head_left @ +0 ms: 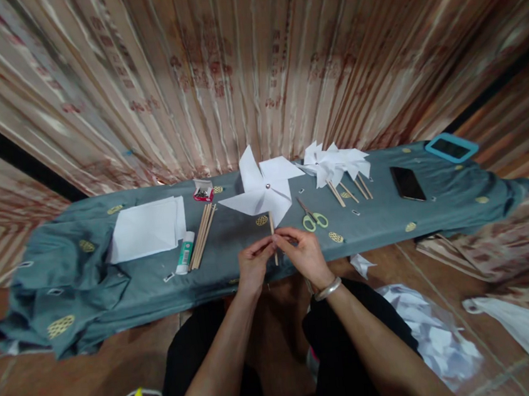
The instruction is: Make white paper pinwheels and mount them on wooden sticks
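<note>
A white paper pinwheel (255,194) with a silver pin at its centre stands upright in front of me on a thin wooden stick (271,221). Both my left hand (254,263) and my right hand (304,255) pinch that stick low down, their fingertips meeting around it. A silver bangle circles my right wrist. Just right of the hands lie green-handled scissors (314,219). Several more pinwheels (334,163) on sticks rest in a group behind the scissors.
Left on the cloth-covered table (232,252) are white paper sheets (144,229), a glue stick (185,253), wooden sticks (203,236) and a small red box of pins (203,192). A phone (407,183) and blue-framed device (451,148) lie right. Paper scraps (430,332) fill a bag below.
</note>
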Motion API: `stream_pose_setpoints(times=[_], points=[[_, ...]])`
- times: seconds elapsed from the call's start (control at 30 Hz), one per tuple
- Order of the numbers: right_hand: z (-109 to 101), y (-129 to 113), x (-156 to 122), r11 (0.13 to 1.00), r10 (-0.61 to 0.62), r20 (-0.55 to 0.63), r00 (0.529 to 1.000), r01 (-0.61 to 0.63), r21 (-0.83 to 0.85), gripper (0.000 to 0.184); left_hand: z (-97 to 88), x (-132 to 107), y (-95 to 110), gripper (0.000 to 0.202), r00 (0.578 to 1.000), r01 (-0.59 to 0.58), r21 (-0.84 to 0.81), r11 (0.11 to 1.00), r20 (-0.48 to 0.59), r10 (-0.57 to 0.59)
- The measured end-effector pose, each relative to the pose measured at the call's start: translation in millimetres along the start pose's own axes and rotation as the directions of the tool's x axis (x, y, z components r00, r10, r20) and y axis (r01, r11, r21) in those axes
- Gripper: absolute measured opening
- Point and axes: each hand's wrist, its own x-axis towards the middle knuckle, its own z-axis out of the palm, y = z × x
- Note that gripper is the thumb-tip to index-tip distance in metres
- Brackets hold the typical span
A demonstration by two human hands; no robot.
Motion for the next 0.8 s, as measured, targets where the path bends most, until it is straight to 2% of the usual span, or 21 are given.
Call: stream_pose_setpoints(times=[0.3,0.5,0.63,0.8], points=[[20,6,5,0.99,0.101,-0.081,0.992,-0.092,0.107,0.026,1.0,1,2,0.037,1.0,0.005,-0.03,1.0,-0.007,-0.005],[24,5,9,0.968,0.17,-0.134,0.976,-0.14,0.206,0.029,1.3,-2,5,0.037,1.0,0.012,-0.065,0.998,0.007,-0.012],[14,6,22,0.992,0.102,-0.194,0.976,-0.084,0.099,0.034,-2.0,-4,7,0.04,1.0,0.012,-0.048,0.999,-0.024,-0.013],[-18,15,58,0.993,0.038,-0.239,0.97,-0.064,-0.103,0.041,-5.4,-5,10,0.04,0.999,0.027,-0.035,0.999,-0.027,-0.028]])
